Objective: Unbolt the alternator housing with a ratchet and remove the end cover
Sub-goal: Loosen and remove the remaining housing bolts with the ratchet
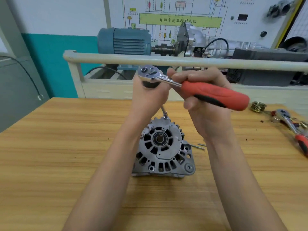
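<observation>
Fingers (pixel 191 79) grip ratchet (pixel 200 90) (red handle); socket on alternator (pixel 162 149) bolt.

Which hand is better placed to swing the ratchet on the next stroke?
The right hand: it already grips the ratchet by its red handle. The left hand steadies the head above the extension on the alternator.

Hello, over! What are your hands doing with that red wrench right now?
Right hand grips ratchet handle. Left hand holds under its head. Extension seated on alternator bolt. Nothing blocking.
</observation>
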A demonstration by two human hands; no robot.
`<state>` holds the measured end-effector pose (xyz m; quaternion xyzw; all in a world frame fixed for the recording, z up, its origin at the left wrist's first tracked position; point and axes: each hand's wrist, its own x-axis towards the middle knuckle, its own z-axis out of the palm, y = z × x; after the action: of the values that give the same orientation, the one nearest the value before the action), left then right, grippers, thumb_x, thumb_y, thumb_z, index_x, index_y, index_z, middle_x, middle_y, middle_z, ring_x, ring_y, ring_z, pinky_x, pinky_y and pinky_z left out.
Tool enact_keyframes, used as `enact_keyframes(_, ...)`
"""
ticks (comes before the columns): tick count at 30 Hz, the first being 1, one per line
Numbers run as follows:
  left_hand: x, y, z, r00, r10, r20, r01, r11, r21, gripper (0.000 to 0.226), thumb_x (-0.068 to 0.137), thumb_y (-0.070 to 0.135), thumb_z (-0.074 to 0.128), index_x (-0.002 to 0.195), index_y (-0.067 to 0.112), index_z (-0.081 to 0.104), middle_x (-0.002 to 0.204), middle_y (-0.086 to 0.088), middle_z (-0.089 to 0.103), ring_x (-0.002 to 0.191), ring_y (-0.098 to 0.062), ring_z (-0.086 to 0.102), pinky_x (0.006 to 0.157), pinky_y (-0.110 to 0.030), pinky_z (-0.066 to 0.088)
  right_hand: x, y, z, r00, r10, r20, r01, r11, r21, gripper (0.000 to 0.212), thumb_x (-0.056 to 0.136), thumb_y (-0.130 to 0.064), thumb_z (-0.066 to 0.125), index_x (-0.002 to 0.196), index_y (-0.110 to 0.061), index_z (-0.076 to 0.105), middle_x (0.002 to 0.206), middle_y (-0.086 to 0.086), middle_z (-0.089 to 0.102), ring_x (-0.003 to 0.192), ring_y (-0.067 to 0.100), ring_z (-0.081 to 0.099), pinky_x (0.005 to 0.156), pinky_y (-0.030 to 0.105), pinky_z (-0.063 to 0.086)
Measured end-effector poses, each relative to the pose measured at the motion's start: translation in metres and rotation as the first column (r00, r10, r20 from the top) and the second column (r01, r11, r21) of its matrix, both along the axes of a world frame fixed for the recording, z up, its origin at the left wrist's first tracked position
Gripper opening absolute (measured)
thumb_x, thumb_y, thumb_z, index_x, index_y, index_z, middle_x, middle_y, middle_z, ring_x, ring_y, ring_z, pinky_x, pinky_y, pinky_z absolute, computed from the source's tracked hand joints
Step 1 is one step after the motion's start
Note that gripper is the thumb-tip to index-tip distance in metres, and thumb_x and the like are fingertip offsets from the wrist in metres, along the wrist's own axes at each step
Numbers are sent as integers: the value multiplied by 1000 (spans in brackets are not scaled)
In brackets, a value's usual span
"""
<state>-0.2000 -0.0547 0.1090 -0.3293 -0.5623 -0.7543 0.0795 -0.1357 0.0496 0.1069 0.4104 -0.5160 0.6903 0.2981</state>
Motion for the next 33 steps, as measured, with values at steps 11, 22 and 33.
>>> enact_keyframes(11,-14,-13,-10,943,-280,-177,247,950,-190,29,73,25,65,49,29,49,44,10,42,41,-15,38,49,-22,32,-13,-11,8,916,338,215,-224,877,-425,27,68,-19,76,88,-2,72,86,11,73,87,24,71,79,34,57)
enact_keyframes(22,-9,-5,-4,987,-110,-116,88,980,-180,29,76,15,61,53,16,44,49,-2,36,47,-17,32,48,-26,27,2,12,5,995,-36,98,44,996,-77,23,72,-22,78,93,-15,72,94,4,74,98,23,69,88,35,51)
enact_keyframes(33,-11,0,-8,963,-249,-105,230,958,-169,40,82,13,57,47,29,47,45,9,38,44,-14,33,49,-18,31,-3,10,5,978,-82,192,135,951,-280,21,70,-24,73,86,-10,74,85,7,74,85,22,71,79,34,56)
